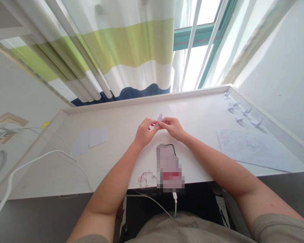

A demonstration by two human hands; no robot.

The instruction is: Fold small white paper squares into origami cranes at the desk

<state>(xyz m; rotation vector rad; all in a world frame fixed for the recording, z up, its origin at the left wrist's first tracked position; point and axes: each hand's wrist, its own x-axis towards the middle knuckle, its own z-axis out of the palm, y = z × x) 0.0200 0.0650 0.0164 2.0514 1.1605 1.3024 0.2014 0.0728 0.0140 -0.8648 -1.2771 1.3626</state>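
Observation:
Between my two hands, above the middle of the white desk, a small piece of folded paper (pixel 159 118) stands with a pointed tip upward. My left hand (pixel 146 130) pinches it from the left with thumb and fingertips. From the right, my right hand (pixel 172 127) grips the same paper, its fingertips close to the left ones. The lower part of the paper is hidden by the fingers. Just behind the hands lies a flat sheet of paper (pixel 164 110). Several folded paper birds (pixel 243 113) sit at the far right of the desk.
A phone (pixel 167 165), blurred out, lies near the front edge with a charging cable (pixel 175 200) and a beaded strap (pixel 145 179). Loose paper sheets (pixel 90 140) lie at left, written sheets (pixel 248 148) at right. A white cable (pixel 38 162) crosses the left side. A raised rim (pixel 147 100) borders the desk.

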